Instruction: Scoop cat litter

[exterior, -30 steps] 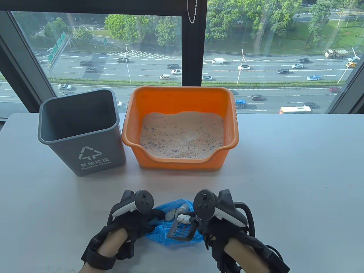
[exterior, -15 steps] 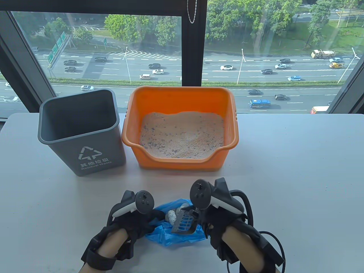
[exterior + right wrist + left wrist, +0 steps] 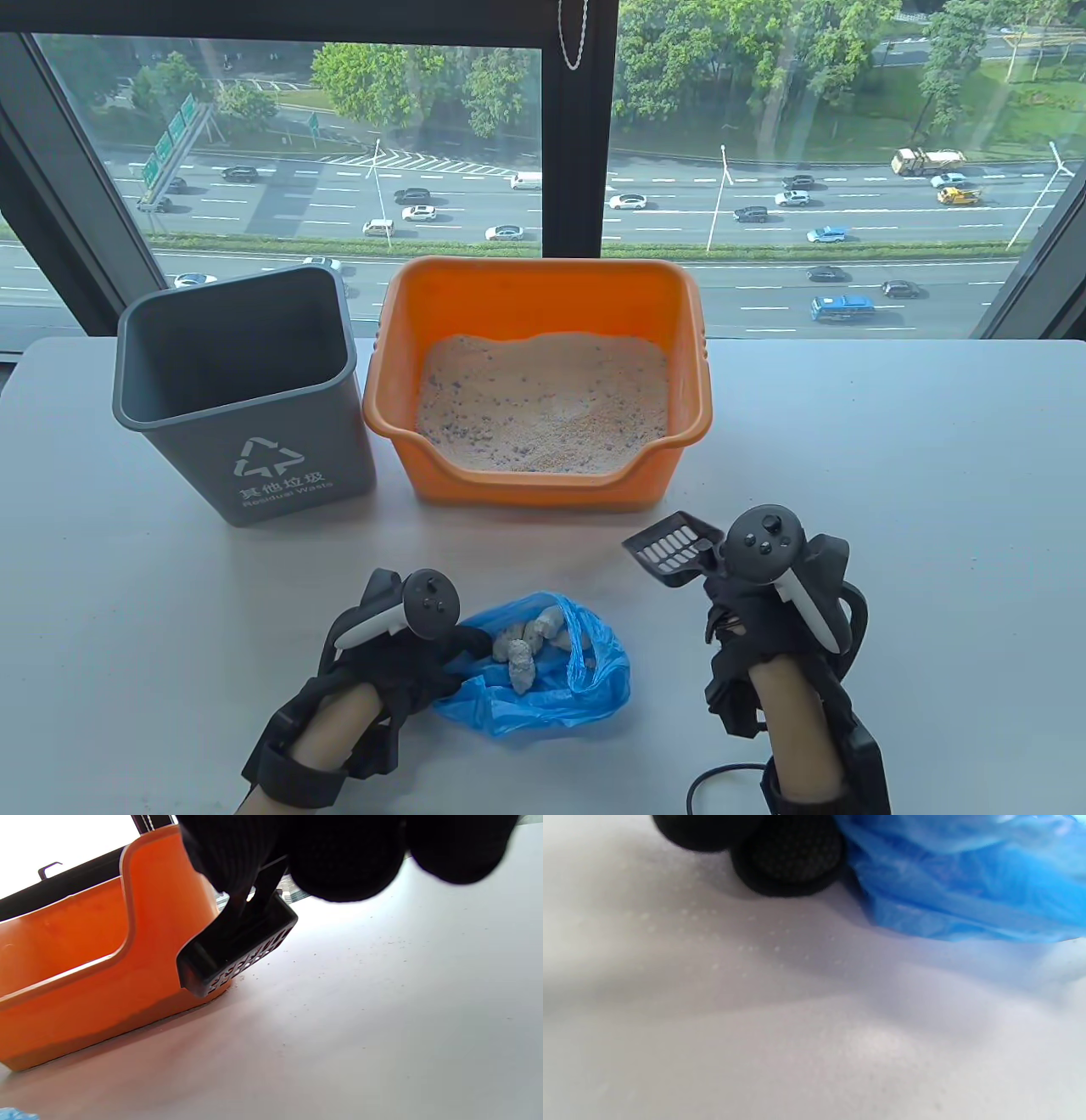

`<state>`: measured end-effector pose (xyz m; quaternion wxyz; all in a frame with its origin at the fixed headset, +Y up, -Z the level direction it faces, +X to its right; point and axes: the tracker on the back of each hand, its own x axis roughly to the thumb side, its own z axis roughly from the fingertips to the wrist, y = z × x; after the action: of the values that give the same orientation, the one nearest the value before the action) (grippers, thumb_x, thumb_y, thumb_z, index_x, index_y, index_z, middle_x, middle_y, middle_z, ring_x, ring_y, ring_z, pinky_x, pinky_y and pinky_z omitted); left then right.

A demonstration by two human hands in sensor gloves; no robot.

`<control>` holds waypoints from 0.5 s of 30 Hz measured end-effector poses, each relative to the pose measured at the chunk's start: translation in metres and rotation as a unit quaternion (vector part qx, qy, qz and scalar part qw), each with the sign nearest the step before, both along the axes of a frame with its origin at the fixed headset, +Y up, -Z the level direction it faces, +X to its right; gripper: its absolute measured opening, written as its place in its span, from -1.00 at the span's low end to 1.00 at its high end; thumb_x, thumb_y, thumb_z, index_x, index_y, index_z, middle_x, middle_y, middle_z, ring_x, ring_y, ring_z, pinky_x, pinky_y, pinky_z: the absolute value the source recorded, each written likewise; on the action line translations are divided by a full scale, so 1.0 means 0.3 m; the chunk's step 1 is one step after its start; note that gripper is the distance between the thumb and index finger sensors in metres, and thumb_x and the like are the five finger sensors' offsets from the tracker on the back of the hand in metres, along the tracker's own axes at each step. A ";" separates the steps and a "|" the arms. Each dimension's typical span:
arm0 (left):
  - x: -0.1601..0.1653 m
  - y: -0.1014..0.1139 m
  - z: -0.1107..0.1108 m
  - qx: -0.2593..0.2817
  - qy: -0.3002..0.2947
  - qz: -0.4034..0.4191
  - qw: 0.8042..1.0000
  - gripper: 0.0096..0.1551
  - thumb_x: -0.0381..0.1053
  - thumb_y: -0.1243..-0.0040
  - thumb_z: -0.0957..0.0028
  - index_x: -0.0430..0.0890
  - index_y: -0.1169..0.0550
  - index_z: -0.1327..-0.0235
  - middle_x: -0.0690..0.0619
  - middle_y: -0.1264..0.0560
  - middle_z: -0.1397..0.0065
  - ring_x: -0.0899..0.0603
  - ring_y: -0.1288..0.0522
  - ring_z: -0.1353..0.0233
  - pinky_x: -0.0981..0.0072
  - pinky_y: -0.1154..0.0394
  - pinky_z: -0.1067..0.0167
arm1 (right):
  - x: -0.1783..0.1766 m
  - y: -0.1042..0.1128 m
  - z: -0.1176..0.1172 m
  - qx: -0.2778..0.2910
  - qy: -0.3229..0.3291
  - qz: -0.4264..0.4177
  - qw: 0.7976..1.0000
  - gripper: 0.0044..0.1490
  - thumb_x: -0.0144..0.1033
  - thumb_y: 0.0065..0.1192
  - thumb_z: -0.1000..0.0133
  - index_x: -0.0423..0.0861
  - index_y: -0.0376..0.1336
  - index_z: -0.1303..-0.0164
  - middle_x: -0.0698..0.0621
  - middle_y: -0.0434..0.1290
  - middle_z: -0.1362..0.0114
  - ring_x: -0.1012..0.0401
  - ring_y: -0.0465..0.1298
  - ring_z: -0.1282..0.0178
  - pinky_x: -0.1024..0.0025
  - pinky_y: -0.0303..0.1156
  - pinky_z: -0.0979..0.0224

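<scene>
An orange litter box [image 3: 679,297] holding pale litter [image 3: 543,407] stands at the table's middle back. My right hand [image 3: 747,611] grips the handle of a black slotted scoop [image 3: 672,550], empty and held above the table right of the blue bag; the scoop also shows in the right wrist view [image 3: 237,950] in front of the litter box [image 3: 85,976]. My left hand [image 3: 399,654] holds the left edge of an open blue plastic bag [image 3: 585,688] lying on the table, with several whitish clumps [image 3: 522,649] inside. The bag also shows in the left wrist view [image 3: 967,882].
A grey waste bin [image 3: 246,390] stands left of the litter box. The white table [image 3: 891,475] stretches to the right. A window lies behind the table. A cable [image 3: 721,781] trails from my right wrist.
My right hand has lifted the scoop out of the bag and moved it right and away from me. The clumps stay in the bag. My left hand has not moved.
</scene>
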<state>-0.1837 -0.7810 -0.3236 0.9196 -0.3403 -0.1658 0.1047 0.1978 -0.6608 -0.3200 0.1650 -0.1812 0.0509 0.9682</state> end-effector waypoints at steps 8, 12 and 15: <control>-0.001 0.000 0.001 -0.001 -0.001 0.001 1.000 -0.29 0.11 -0.24 -0.07 0.50 -0.14 -0.36 0.25 -0.43 -0.06 0.05 -0.59 0.15 0.39 -0.55 0.17 | 0.128 -0.209 -0.044 0.018 -0.125 -0.025 0.992 -0.21 -0.33 0.26 0.03 -0.21 0.10 -0.42 -0.37 0.28 -0.30 0.18 0.51 0.20 0.15 0.47 0.06; -0.001 0.000 0.001 0.000 -0.001 0.000 1.000 -0.29 0.11 -0.24 -0.07 0.50 -0.14 -0.36 0.25 -0.43 -0.06 0.04 -0.59 0.15 0.38 -0.55 0.17 | 0.170 -0.264 -0.036 0.011 -0.166 -0.002 0.986 -0.19 -0.29 0.25 0.03 -0.23 0.08 -0.42 -0.34 0.30 -0.28 0.19 0.52 0.20 0.15 0.48 0.05; -0.001 0.000 0.001 -0.001 -0.001 0.001 1.000 -0.29 0.11 -0.24 -0.07 0.50 -0.14 -0.35 0.25 -0.43 -0.06 0.04 -0.59 0.16 0.38 -0.55 0.17 | 0.183 -0.287 -0.026 -0.005 -0.185 0.020 0.983 -0.20 -0.27 0.28 0.03 -0.23 0.11 -0.39 -0.33 0.32 -0.27 0.15 0.56 0.14 0.11 0.50 0.02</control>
<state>-0.1839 -0.7811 -0.3234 0.9191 -0.3408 -0.1668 0.1058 0.2528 -0.7468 -0.3279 0.1511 -0.3585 0.0203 0.9210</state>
